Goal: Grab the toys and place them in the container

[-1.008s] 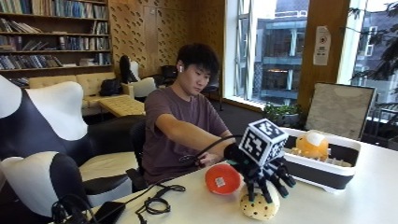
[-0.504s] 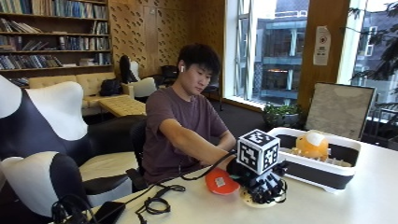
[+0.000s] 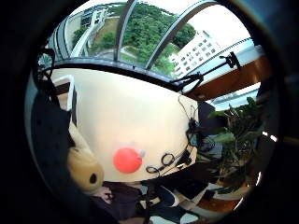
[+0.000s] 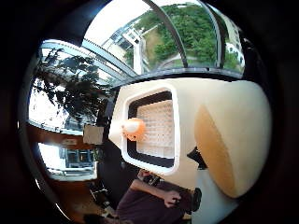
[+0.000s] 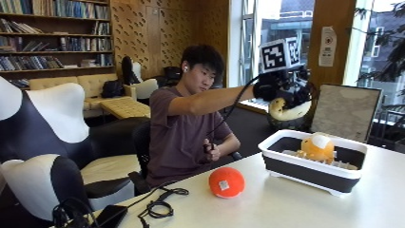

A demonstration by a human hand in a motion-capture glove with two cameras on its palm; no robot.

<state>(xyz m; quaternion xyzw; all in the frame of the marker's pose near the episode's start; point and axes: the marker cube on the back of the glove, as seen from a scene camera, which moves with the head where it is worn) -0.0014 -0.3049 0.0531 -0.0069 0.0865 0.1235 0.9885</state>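
Gripping the cream plush toy (image 5: 286,110), gloved fingers (image 5: 297,97) curl above the container (image 5: 303,167).

Daylight pours in through the tall windows (image 5: 278,28), blown-out white outside; the bookshelf side sits dimmer.

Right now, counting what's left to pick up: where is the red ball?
In the outside view the red ball lies on the table, beside the container, near the person's side.
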